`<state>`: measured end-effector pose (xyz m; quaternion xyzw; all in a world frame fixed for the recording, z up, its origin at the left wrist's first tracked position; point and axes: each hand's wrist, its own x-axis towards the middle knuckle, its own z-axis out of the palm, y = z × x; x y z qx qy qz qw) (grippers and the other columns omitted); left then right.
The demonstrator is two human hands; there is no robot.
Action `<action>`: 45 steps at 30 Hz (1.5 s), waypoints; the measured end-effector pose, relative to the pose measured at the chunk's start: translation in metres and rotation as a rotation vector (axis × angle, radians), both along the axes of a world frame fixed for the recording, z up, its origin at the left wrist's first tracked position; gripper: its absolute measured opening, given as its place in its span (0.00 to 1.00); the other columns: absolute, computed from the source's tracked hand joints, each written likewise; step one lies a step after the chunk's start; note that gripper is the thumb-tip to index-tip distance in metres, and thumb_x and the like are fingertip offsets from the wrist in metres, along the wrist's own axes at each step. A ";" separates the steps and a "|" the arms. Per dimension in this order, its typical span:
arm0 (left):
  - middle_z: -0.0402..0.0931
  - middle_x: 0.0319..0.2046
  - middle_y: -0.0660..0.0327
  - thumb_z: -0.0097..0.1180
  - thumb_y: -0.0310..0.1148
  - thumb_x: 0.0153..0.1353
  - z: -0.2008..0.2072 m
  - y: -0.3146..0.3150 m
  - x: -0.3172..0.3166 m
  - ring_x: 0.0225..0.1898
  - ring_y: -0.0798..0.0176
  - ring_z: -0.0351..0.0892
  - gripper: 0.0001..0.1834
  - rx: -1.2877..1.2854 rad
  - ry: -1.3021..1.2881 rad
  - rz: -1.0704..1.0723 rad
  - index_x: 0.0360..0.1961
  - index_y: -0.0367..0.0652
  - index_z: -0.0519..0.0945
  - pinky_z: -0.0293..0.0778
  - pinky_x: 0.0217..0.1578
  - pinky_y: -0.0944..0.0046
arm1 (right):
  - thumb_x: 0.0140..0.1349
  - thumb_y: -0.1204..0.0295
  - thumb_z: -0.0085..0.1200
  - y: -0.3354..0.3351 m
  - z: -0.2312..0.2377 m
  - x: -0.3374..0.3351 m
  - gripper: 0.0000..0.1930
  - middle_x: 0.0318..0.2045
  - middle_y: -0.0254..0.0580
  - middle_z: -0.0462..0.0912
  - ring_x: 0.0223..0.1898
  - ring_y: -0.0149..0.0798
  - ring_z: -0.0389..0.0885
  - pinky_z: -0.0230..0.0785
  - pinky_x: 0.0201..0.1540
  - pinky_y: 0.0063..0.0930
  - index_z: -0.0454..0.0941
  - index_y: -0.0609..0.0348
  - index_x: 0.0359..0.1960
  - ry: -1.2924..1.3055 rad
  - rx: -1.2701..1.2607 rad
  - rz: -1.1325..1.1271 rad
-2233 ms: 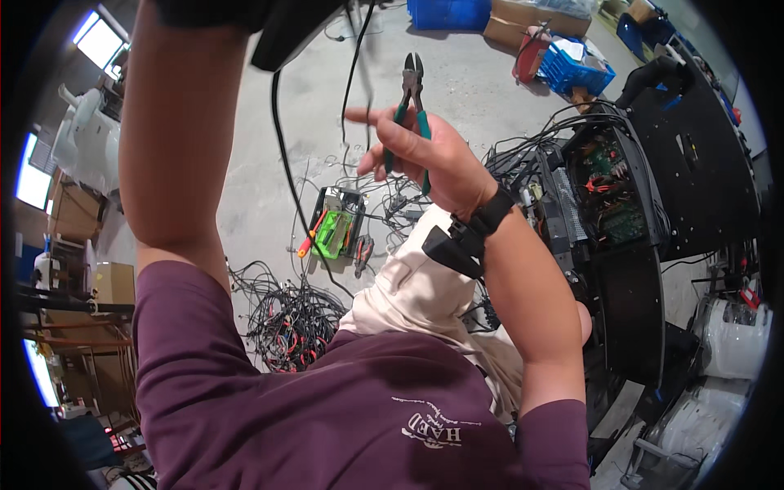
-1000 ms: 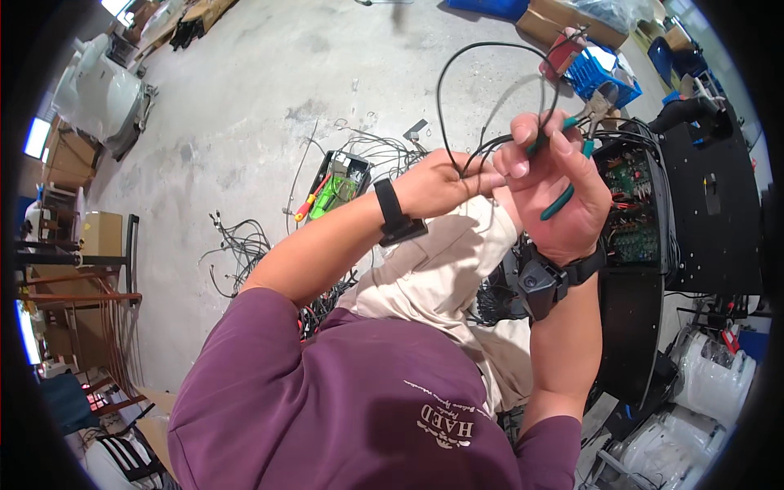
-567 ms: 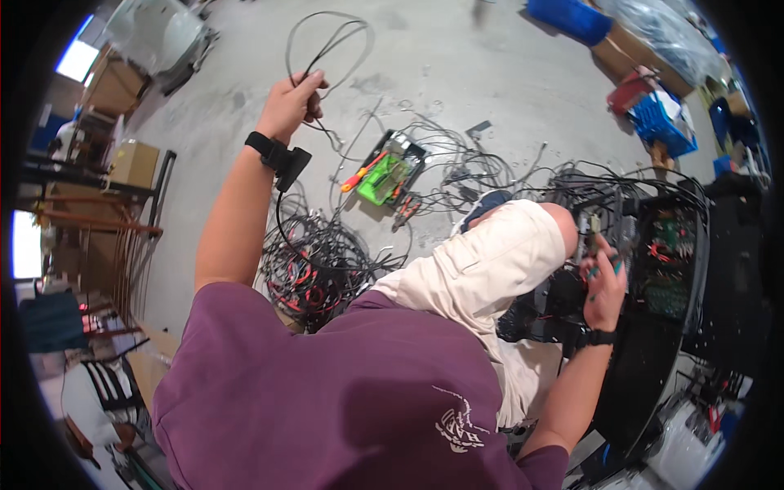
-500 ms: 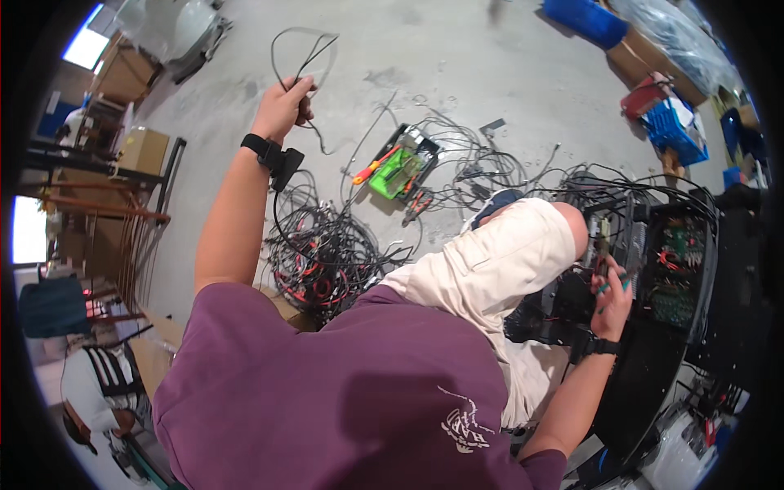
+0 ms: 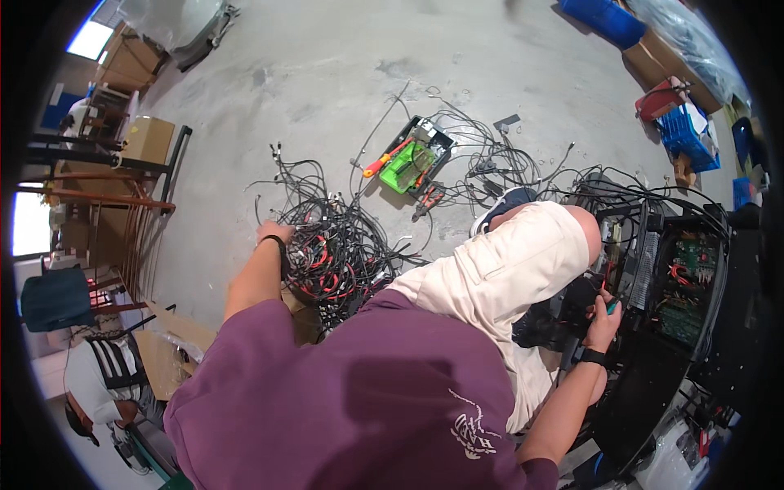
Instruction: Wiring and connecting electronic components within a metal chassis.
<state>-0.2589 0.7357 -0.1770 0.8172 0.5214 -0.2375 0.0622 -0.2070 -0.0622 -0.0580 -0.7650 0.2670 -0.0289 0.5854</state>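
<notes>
My left hand (image 5: 276, 233) is at the left edge of a large tangled pile of black, red and grey cables (image 5: 339, 253) on the floor. Its fingers are small and partly lost against the cables, so their grip is unclear. On the right, my right hand (image 5: 603, 323) is closed round a hand tool with teal handles, which looks like pliers (image 5: 612, 306). It is beside an opened black computer case (image 5: 690, 273), where green circuit boards and red wires show. Black cables (image 5: 645, 189) run over the case's far edge.
Ahead on the floor, a dark box with a green tray (image 5: 406, 167) bears a red-and-yellow screwdriver (image 5: 384, 159). Red-handled pliers (image 5: 428, 201) lie beside it, with loose cables (image 5: 506, 163) to the right. A blue crate (image 5: 690, 139) stands far right; a person (image 5: 98, 384) is at lower left.
My left hand has come down and back from above the floor to the cable pile, and the looped black cable it held up is now among the cables. My right hand stays by the case.
</notes>
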 end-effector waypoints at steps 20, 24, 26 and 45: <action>0.85 0.31 0.53 0.75 0.40 0.53 -0.217 -0.285 0.295 0.29 0.56 0.84 0.19 -0.571 -0.477 0.164 0.38 0.34 0.86 0.78 0.32 0.55 | 0.68 0.74 0.59 0.039 0.008 -0.056 0.10 0.38 0.34 0.82 0.29 0.25 0.76 0.69 0.31 0.21 0.75 0.62 0.47 0.226 -0.145 -0.114; 0.85 0.37 0.50 0.68 0.47 0.62 -0.213 -0.301 0.296 0.34 0.54 0.87 0.20 -0.654 -0.340 -0.376 0.40 0.38 0.84 0.80 0.32 0.52 | 0.67 0.76 0.60 0.043 0.006 -0.050 0.09 0.36 0.31 0.80 0.29 0.24 0.73 0.67 0.31 0.21 0.77 0.62 0.47 0.230 -0.114 -0.146; 0.86 0.37 0.50 0.66 0.49 0.64 -0.190 -0.321 0.293 0.35 0.51 0.88 0.21 -1.069 -0.323 0.125 0.40 0.38 0.84 0.81 0.33 0.50 | 0.67 0.77 0.60 0.045 0.005 -0.047 0.09 0.35 0.31 0.80 0.28 0.24 0.73 0.66 0.31 0.21 0.78 0.63 0.47 0.217 -0.083 -0.159; 0.78 0.26 0.66 0.53 0.42 0.76 0.439 -0.292 0.370 0.18 0.74 0.67 0.15 -1.792 -1.327 -0.930 0.39 0.41 0.81 0.61 0.19 0.71 | 0.66 0.77 0.60 0.043 0.013 -0.036 0.10 0.39 0.34 0.83 0.34 0.27 0.78 0.71 0.38 0.24 0.79 0.64 0.48 0.004 -0.070 -0.108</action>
